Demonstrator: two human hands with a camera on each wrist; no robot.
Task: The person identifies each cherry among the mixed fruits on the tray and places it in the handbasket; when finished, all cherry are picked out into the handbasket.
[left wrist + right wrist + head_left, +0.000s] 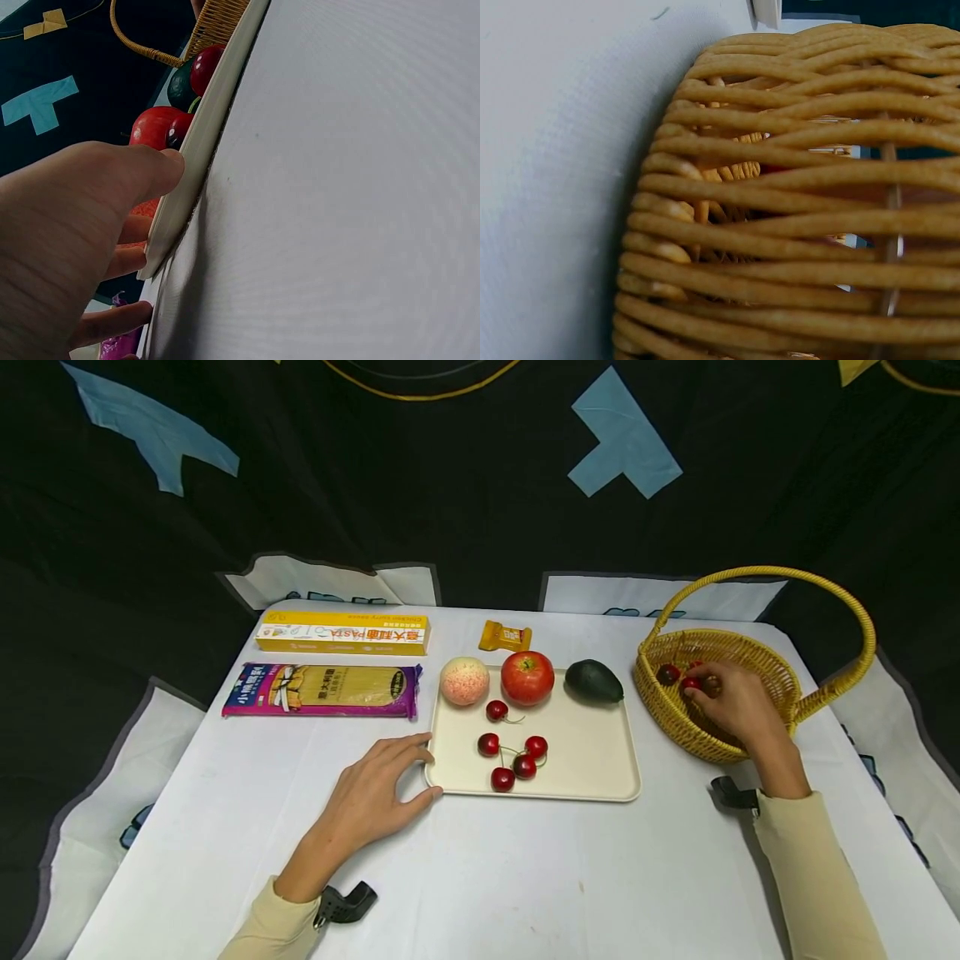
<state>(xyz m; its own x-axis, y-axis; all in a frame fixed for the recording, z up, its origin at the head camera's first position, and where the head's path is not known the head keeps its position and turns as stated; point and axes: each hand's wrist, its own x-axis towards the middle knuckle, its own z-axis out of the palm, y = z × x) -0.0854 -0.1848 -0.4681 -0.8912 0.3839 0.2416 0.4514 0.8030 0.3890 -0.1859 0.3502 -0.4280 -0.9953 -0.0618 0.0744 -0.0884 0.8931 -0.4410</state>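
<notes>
My left hand (372, 795) rests at the near left corner of a cream tray (585, 768). Its thumb touches the front rim and its fairly straight fingers reach the left rim. On the tray are several dark red cherries with stems (502, 778), a red apple (527, 678), a speckled pale peach (464, 682) and a dark green avocado (593, 682). Inside the yellow wicker basket (675, 735), my right hand (731, 700) pinches a cherry (691, 685) with curled fingers. Another cherry (667, 674) lies beside it. Woven basket wall (795, 202) fills most of the right wrist view, hiding that hand.
A yellow pasta box (342, 633) and a purple-edged noodle packet (322, 690) lie left of the tray. Behind the tray is a small orange wrapped snack (505, 636). The tall basket handle (862, 618) arches above the right side of the white table (525, 877).
</notes>
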